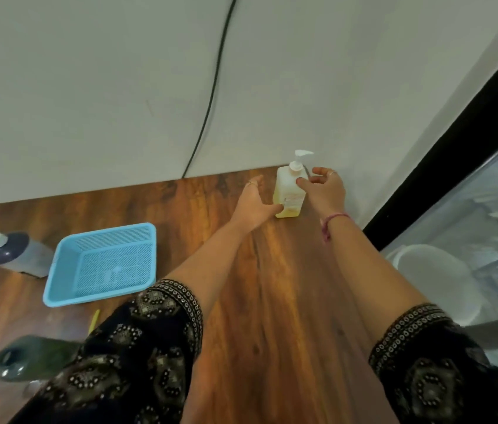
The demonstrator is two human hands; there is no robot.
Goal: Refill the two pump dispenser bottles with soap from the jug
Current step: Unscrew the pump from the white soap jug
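A pale yellow pump bottle (289, 191) with a white pump head stands upright on the wooden table (272, 301), close to the wall. My left hand (255, 203) touches its lower left side with the thumb, fingers spread. My right hand (324, 188) touches its upper right side near the neck, fingers apart. A second pump bottle (12, 252), dark blue with a white pump, stands at the far left. A dark green jug (33, 356) lies low at the left, partly hidden by my sleeve.
A light blue plastic basket (101, 264) sits between the blue bottle and my left arm. A black cable (211, 96) runs down the white wall. A yellow stick (94, 321) lies near the basket. Right of the table is a black-framed glass panel (455, 166).
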